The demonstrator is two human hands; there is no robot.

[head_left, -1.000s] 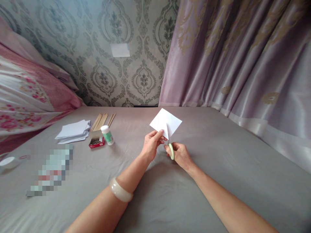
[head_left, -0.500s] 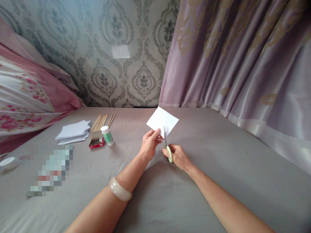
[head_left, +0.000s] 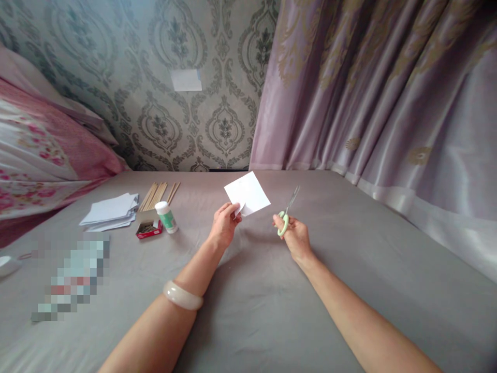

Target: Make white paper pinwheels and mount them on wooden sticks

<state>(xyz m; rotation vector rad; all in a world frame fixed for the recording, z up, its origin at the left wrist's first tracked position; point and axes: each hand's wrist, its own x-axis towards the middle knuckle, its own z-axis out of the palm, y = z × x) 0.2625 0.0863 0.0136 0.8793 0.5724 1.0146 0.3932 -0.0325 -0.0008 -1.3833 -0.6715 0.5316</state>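
Observation:
My left hand (head_left: 226,224) pinches a white sheet of paper (head_left: 250,191) by its near corner, holding it up over the grey cloth. Close to the thumb, a small flap of the paper (head_left: 241,208) stands away from the rest at a cut. To the right, apart from the paper, my right hand (head_left: 295,235) grips scissors (head_left: 285,220) with pale green handles. Their blades point up and away, slightly parted and a little blurred. Some fingers of my right hand are hidden behind the handles.
On the left lie a stack of white paper (head_left: 104,212), several wooden sticks (head_left: 154,196), a red box (head_left: 149,233) of small dark pieces, a white-and-green bottle (head_left: 166,217) and a pixelated flat item (head_left: 73,280). A white round object (head_left: 8,266) sits at the left edge. A curtain (head_left: 330,103) hangs behind.
The scissors have come away from the paper, as my right hand moved right and up. My left hand has shifted left and turned the paper. The view has swung slightly right.

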